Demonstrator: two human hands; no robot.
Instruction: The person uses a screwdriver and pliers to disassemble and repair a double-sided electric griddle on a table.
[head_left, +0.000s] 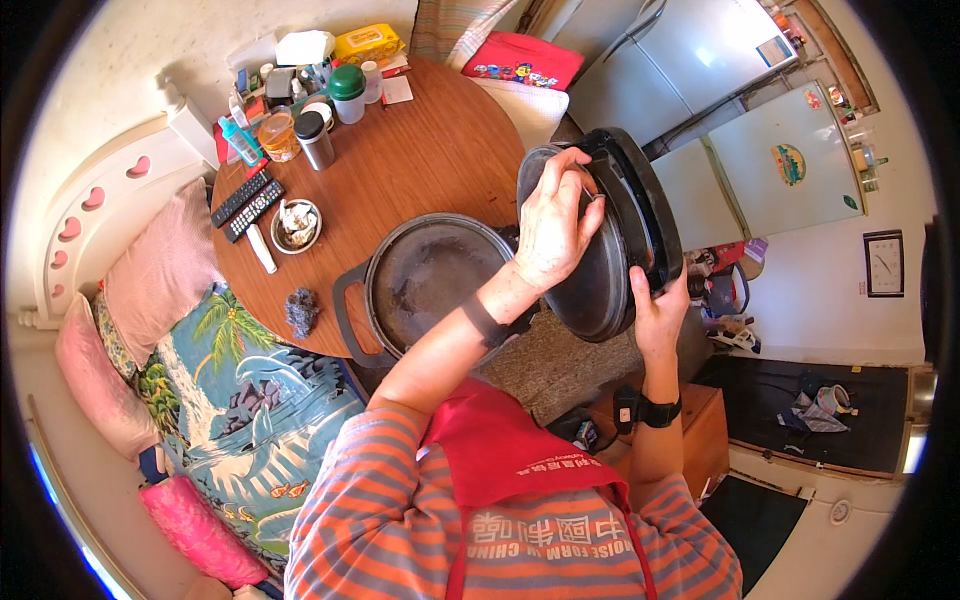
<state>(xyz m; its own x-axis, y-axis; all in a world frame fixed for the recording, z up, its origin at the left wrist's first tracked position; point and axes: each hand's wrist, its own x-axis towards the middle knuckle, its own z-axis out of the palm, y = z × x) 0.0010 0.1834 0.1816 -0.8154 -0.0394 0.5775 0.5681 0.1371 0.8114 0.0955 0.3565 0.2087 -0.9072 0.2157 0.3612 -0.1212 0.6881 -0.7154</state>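
Observation:
A dark round lid (575,270) is held up on its edge, tilted, past the right side of the table. My left hand (562,215) is closed around the middle of its face, where the handle is mostly covered by my fingers. Behind the lid, and close against it, is a thick black piece with a raised rim (655,215). My right hand (660,312) grips its lower edge, with the thumb in front and fingers partly hidden. Under my left forearm, a black two-handled pan (435,275) sits on the wooden table near its edge.
On the round table (430,140) are a grey scouring pad (301,312), a small bowl (297,225), two remotes (254,209), a steel tumbler (315,140) and a green-lidded jar (347,93). A bed (250,400) adjoins it at left; a brown cabinet (700,430) stands at right.

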